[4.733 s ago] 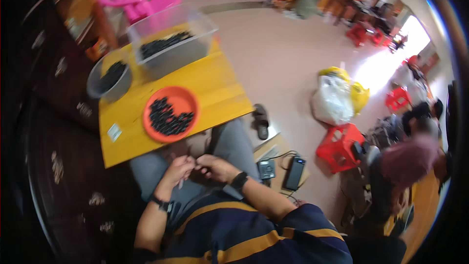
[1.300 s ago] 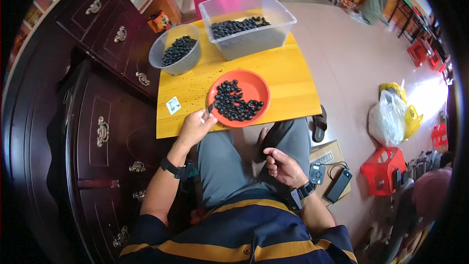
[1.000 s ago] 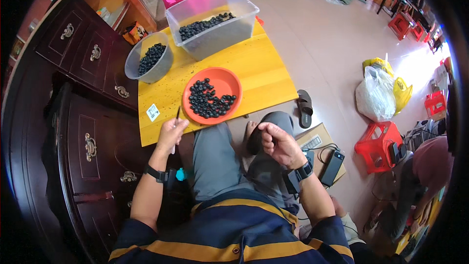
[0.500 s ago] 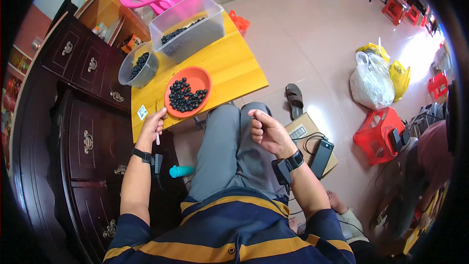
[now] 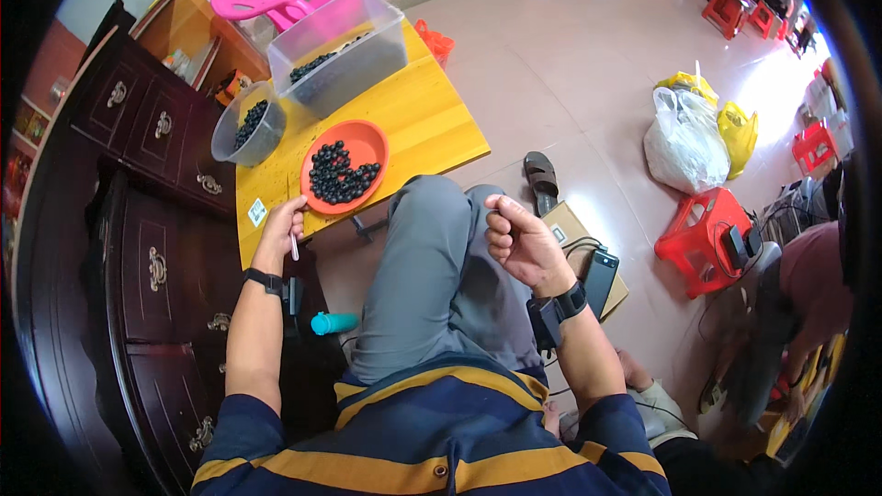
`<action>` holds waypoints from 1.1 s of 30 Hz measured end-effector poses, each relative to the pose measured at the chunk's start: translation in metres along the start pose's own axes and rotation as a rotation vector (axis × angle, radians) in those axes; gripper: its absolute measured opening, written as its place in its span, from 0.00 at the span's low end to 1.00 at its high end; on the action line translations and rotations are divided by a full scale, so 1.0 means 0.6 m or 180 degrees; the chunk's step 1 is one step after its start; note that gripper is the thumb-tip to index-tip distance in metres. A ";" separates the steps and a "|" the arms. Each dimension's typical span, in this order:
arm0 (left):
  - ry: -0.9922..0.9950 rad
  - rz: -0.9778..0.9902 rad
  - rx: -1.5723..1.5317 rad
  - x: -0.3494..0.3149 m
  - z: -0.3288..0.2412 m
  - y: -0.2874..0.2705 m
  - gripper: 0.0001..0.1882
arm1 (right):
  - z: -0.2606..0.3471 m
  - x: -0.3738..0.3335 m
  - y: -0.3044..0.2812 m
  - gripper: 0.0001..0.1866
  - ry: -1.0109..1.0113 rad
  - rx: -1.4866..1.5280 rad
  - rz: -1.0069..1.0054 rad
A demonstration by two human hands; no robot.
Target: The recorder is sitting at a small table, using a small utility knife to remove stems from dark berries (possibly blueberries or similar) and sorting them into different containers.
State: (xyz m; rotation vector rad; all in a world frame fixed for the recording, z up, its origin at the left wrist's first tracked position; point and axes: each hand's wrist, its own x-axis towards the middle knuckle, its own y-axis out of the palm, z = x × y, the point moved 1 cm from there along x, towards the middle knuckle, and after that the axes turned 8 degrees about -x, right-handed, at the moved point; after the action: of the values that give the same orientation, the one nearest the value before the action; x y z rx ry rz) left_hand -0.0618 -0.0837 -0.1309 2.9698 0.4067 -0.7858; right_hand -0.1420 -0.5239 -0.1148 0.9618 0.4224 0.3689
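My left hand [image 5: 285, 228] is closed round a slim tool with a pale handle [image 5: 294, 246], whose end sticks out below the fingers; its tip cannot be made out. The fingertips are at the near left rim of an orange plate [image 5: 378, 149]. Small round black bead-like pieces [image 5: 340, 176] lie in that plate. Over my right thigh, my right hand [image 5: 525, 243] is closed with thumb and fingers together, and anything inside it is hidden. Both wrists wear black straps with small devices.
The yellow table [image 5: 436, 115] also bears a round clear tub [image 5: 266, 142] and a rectangular clear bin [image 5: 367, 60], both with black pieces. Dark drawers [image 5: 156, 220] stand left. On the floor are a turquoise bottle [image 5: 333, 322], a sandal [image 5: 541, 176], a red stool [image 5: 703, 239] and filled bags [image 5: 684, 142].
The view has shifted, so the table and floor things sit slightly further left. My right hand has moved a little right, staying closed. My knees have shifted; my left hand keeps its hold.
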 end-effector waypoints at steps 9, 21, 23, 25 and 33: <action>-0.0206 -0.0044 -0.0133 -0.005 -0.009 0.006 0.22 | 0.033 -0.015 0.047 0.11 -0.0252 -0.0031 0.0100; -0.0116 0.0049 0.0012 -0.005 -0.010 0.004 0.22 | 0.104 -0.055 0.126 0.15 -0.1034 0.0282 0.0659; -0.0216 0.0119 -0.0042 -0.009 -0.005 0.005 0.20 | 0.097 -0.045 0.152 0.16 -0.1006 0.0298 0.0566; -0.0266 -0.0038 -0.0087 -0.007 -0.008 0.003 0.20 | 0.094 -0.025 0.180 0.17 -0.0751 0.0294 0.0703; 0.0017 0.0139 -0.0195 -0.023 -0.006 0.004 0.17 | 0.036 0.072 0.239 0.14 -0.0128 -0.0070 0.0733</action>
State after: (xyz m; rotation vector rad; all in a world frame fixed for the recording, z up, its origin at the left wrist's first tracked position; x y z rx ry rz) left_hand -0.0709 -0.0887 -0.1213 2.9143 0.3582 -0.7474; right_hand -0.1106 -0.4437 0.0097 0.9974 0.2709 0.5606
